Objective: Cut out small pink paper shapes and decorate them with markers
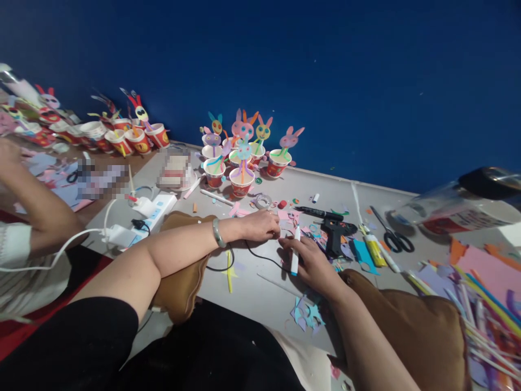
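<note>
Left hand (264, 225) half-curled — right hand (314, 262) grips white marker (296, 247).

The person's left arm (185, 247) rises from the lower left of the frame, bent at the elbow, and the left hand (260, 225) sits near the centre, fingers bent inward; whether they pinch anything is hard to tell. The right arm (366, 336) slants up from the lower right, its right hand (313, 263) just beside the left, fingers curled in a grip.
</note>
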Demonstrator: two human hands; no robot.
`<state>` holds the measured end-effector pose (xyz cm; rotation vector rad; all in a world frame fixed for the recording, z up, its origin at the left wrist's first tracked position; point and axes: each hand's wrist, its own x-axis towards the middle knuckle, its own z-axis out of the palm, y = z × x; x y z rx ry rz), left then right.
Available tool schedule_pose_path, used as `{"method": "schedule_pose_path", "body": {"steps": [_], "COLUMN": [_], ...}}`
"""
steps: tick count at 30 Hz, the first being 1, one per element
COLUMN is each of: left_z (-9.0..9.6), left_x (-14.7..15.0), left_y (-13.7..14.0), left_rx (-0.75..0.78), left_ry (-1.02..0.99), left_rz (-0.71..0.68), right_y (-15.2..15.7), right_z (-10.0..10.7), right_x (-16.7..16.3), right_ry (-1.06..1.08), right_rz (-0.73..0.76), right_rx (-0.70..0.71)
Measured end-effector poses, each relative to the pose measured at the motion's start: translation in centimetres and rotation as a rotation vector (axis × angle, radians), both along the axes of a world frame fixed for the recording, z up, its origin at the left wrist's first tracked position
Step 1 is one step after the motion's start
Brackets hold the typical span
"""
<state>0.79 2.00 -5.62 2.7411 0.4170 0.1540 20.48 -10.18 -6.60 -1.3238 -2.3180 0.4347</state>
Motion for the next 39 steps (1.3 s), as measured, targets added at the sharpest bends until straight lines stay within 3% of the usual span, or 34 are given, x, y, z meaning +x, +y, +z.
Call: {"method": "schedule_pose_path", "body": {"steps": [5, 9, 13, 16, 20, 27, 33, 36, 39], "left_z": [-0.5, -0.9, -0.9, -0.8, -0.8, -0.9, -0.2, 0.3, 1.5], "left_x": [0.0, -0.1, -0.1, 0.0, 0.1, 0.1, 0.0, 0.4, 2.2], "left_y": [0.4, 0.5, 0.3, 0.3, 0.5, 0.8, -0.6, -2.6, -5.7], "left_rx": [-0.023, -0.019, -0.01, 0.014, 0.044, 0.09, 0.126, 0.112, 0.134], "left_ry": [-0.052, -0.102, -0.11, -0.119, -0.152, -0.193, -0.424, -0.477, -0.385], "left_rz": [-0.039, -0.039, -0.044, -0.012, 0.039, 0.084, 0.213, 0.135, -0.067], "right_y": [0.3, 0.9, 2.0, 3.0, 4.8, 7.1, 7.1, 7.3, 7.6], "right_z": [-0.2, 1.8, 4.8, 5.7, 4.3, 0.0, -1.3, -1.5, -1.7], "right_x": [0.7, 2.6, 4.7, 5.8, 7.1, 8.6, 7.7, 7.5, 7.5], "right_ry": [0.081, 0.065, -0.212, -0.414, -0.523, -0.4, -0.374, -0.347, -0.305], "right_rz": [-0.063, -0.177, -0.251, -0.304, -0.406, -0.604, -0.589, -0.611, -0.658], "right_rx": [0.114, 0.258, 0.367, 0.43, 0.471, 0.475, 0.461, 0.462, 0.455]}}
